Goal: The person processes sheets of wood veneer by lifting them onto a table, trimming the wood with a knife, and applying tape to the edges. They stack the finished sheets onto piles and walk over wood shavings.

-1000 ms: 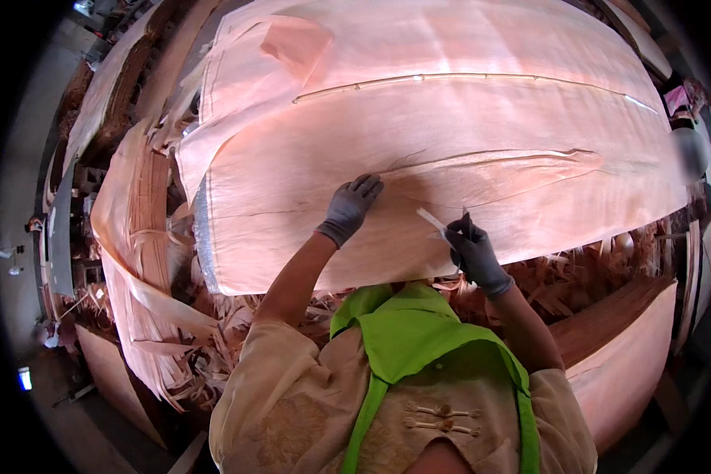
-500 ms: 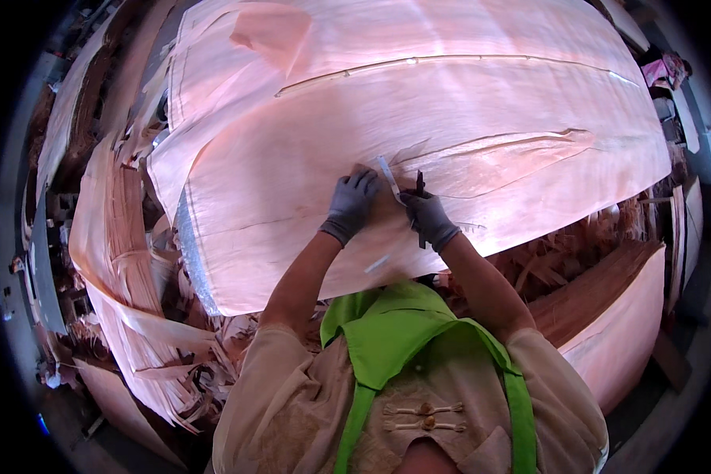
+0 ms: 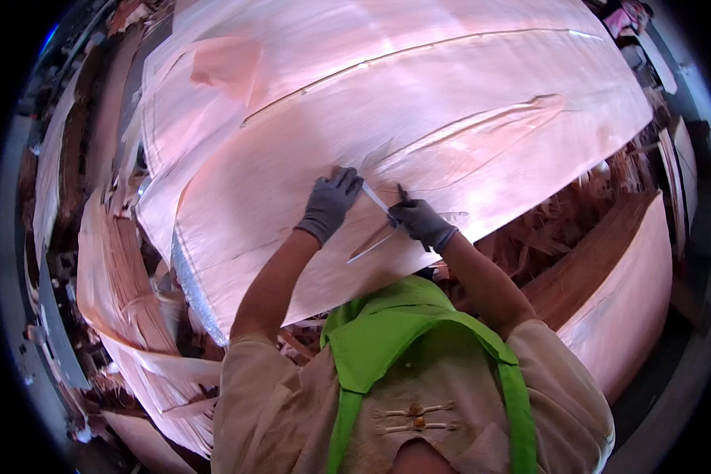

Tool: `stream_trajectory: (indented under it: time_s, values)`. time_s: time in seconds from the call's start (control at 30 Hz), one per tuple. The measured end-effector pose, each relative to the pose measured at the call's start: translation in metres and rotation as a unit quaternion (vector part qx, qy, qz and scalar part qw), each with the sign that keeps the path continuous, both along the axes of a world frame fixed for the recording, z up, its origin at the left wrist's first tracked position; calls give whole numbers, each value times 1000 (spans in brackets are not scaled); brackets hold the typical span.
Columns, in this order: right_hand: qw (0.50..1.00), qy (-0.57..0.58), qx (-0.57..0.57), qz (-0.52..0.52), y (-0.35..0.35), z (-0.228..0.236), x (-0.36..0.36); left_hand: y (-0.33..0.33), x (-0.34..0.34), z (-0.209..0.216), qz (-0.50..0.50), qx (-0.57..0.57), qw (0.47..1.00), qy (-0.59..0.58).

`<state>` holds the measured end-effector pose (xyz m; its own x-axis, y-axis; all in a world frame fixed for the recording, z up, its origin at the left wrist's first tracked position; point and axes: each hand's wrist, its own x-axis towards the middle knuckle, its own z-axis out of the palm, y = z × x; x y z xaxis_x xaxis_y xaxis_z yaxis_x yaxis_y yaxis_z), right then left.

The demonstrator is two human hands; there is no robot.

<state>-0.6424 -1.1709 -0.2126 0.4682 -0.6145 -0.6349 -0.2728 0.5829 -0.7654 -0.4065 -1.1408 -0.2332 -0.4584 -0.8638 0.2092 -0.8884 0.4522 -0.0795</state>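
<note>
A broad sheet of pale pinkish wood veneer (image 3: 276,189) spreads under both hands. My left hand (image 3: 329,207), in a grey glove, lies on it with the fingers stretched out, their tips by the upper end of a narrow white strip (image 3: 377,197). The strip's lower end reaches my right hand (image 3: 424,223), also gloved. That hand is closed round a slim dark tool (image 3: 403,193), whose kind I cannot make out. A second thin white strip (image 3: 369,250) lies nearer my body, beside a brownish slit-like mark. Beyond the right hand, a long raised fold (image 3: 482,130) crosses the veneer.
A long split (image 3: 371,63) runs across the far part of the sheet. Bundled veneer (image 3: 130,268) and torn scraps crowd the left. At right a thick curved veneer stack (image 3: 608,276) stands beside more scraps (image 3: 545,225). My green apron (image 3: 419,324) borders the near edge.
The view has turned, so the sheet appears tilted and shifted left. The white strip's upper end now meets my left fingertips. A brownish slit-like mark now shows by the second strip.
</note>
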Motion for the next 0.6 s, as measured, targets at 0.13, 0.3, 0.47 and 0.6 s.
stream_trajectory:
  time_s: [0.13, 0.3, 0.47, 0.6]
  values:
    - [992, -86, -83, -44, 24, -36, 17, 3, -13, 8, -6, 26, 1000, 2]
    - [992, -63, -20, -106, 46, -43, 32, 2, -9, 2, 2, 19, 1000, -7]
    - [918, -257, 238, -187, 94, -119, 63, -2, -24, 12, 7, 65, 996, -68]
    - [984, -138, -98, 63, 94, -40, 36, 4, -14, -3, 46, 65, 994, -73]
